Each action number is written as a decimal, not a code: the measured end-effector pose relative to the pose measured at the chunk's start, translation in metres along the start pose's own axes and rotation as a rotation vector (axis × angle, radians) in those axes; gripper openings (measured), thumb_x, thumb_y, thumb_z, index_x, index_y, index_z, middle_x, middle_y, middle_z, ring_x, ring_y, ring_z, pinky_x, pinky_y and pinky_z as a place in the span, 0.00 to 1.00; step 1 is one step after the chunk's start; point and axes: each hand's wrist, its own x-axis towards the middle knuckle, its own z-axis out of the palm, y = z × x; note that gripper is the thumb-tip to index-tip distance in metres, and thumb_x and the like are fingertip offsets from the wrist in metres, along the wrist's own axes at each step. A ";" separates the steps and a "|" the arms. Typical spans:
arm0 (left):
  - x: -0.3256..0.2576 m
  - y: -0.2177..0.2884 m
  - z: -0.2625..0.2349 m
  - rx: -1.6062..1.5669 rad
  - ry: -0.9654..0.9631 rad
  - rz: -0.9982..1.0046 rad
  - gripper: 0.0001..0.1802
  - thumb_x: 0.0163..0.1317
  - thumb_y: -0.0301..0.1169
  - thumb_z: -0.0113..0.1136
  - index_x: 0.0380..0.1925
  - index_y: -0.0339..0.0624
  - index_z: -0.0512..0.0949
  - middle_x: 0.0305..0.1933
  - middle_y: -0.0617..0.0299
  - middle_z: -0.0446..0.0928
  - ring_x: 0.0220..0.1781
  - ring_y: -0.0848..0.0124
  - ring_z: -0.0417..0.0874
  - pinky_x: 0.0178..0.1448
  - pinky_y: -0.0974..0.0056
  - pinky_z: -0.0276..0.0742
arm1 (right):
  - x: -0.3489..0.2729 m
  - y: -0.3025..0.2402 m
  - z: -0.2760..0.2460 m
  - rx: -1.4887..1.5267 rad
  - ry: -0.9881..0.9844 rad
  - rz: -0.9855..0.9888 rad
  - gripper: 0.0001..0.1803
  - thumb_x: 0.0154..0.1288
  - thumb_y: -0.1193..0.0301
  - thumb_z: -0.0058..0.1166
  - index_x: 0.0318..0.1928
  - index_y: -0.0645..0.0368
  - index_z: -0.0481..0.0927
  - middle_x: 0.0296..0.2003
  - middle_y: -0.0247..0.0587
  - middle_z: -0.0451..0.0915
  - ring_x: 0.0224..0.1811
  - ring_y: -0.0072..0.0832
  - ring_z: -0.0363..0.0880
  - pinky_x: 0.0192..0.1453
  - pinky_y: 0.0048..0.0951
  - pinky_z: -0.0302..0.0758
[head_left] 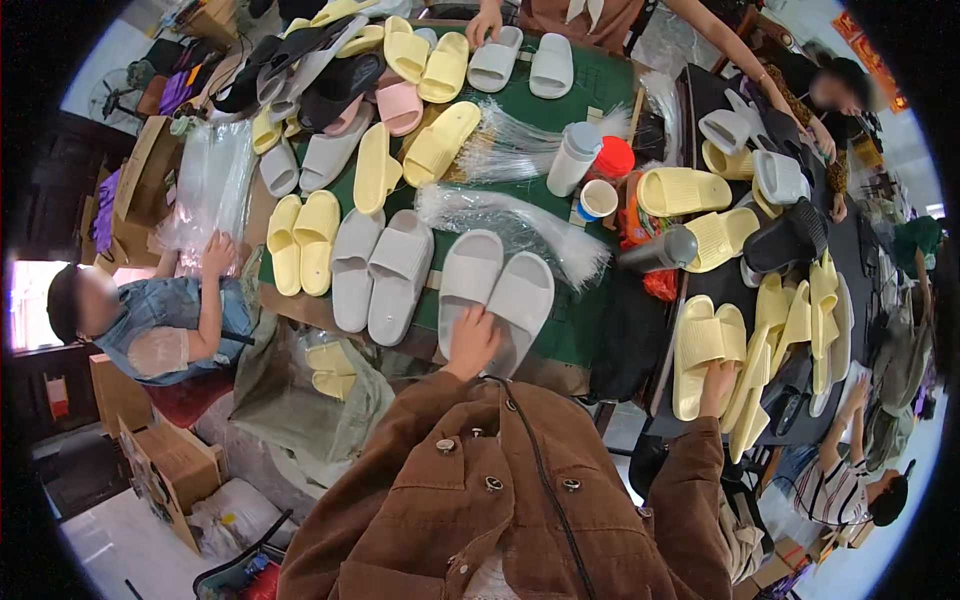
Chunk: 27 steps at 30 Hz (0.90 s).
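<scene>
A pair of grey slippers [505, 290] lies in front of me on the green-topped table. My left hand [474, 343] grips this pair where the two slippers meet, its fingers curled at the straps. To the right, my right hand [718, 388] grips a pair of pale yellow slippers [705, 350] at the edge of the black table; its fingertips are partly hidden by the slippers. Another grey pair [382, 270] sits left of my left hand, with a yellow pair [302, 240] beyond it. Bundles of thin clear plastic strands [510, 225] lie behind the grey slippers.
A white bottle [572, 160], a red lid [614, 157], a paper cup [597, 201] and a grey tumbler [660, 250] stand between the tables. Slippers are heaped on the black table [655, 395]. Co-workers sit around; one at left handles clear plastic bags [212, 185].
</scene>
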 end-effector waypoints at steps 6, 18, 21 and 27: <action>0.002 -0.030 -0.089 -0.167 0.339 -0.244 0.06 0.48 0.24 0.50 0.26 0.31 0.71 0.36 0.45 0.68 0.38 0.48 0.69 0.41 0.53 0.66 | -0.012 0.003 -0.003 0.059 0.002 -0.073 0.19 0.64 0.67 0.42 0.49 0.71 0.68 0.41 0.62 0.74 0.44 0.53 0.72 0.45 0.39 0.67; 0.021 -0.268 -0.195 0.315 0.430 -0.463 0.15 0.48 0.29 0.54 0.33 0.26 0.72 0.44 0.38 0.69 0.49 0.43 0.66 0.54 0.51 0.62 | -0.047 -0.053 -0.015 0.046 0.008 -0.058 0.19 0.60 0.69 0.45 0.46 0.73 0.69 0.40 0.64 0.73 0.43 0.54 0.70 0.45 0.42 0.66; 0.024 -0.284 -0.197 0.273 0.287 -0.380 0.20 0.48 0.32 0.56 0.38 0.26 0.73 0.48 0.35 0.67 0.52 0.42 0.64 0.58 0.51 0.60 | -0.053 -0.053 -0.017 -0.012 -0.019 -0.056 0.20 0.60 0.67 0.43 0.44 0.76 0.68 0.40 0.69 0.70 0.44 0.56 0.69 0.46 0.43 0.65; 0.004 -0.290 -0.167 0.188 0.580 -0.534 0.28 0.50 0.31 0.55 0.52 0.30 0.66 0.59 0.33 0.56 0.62 0.41 0.53 0.65 0.50 0.49 | -0.061 -0.062 -0.018 0.007 -0.035 -0.039 0.16 0.57 0.71 0.44 0.39 0.76 0.70 0.36 0.65 0.73 0.40 0.53 0.72 0.44 0.42 0.66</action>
